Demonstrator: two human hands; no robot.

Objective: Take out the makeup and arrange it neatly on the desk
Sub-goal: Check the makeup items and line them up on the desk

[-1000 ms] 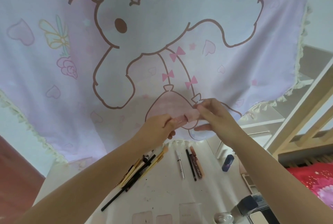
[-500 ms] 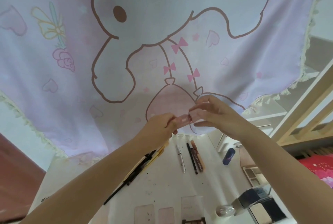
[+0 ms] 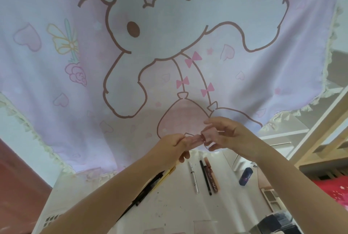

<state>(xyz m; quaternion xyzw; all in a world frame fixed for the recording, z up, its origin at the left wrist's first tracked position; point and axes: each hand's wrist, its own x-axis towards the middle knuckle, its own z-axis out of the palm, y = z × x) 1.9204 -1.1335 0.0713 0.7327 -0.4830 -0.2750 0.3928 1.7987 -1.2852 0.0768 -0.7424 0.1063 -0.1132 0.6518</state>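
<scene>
Up goes the view again since half a second ago, the compacts near the front edge slipping almost out of frame, while both hands stay locked together at the same spot over the surface. Left hand has its fingers curled round one end of a small pink lip gloss tube; right hand pinches the other end, thumb below and fingers on top. That tube lies roughly level, long axis running left to right between the two grips, its pale pink cap end toward the right hand, held in the air above the white surface, in front of a hanging pink cartoon cloth. Below the hands, lined up side by side and pointing away from the camera: a silver pen, a thin black pencil and a brown-pink tube, those two touching. Left forearm crosses over a bunch of black and yellow brushes, hiding most of them. Off to the right, well apart, a dark blue lipstick and a palette at the surface's edge
</scene>
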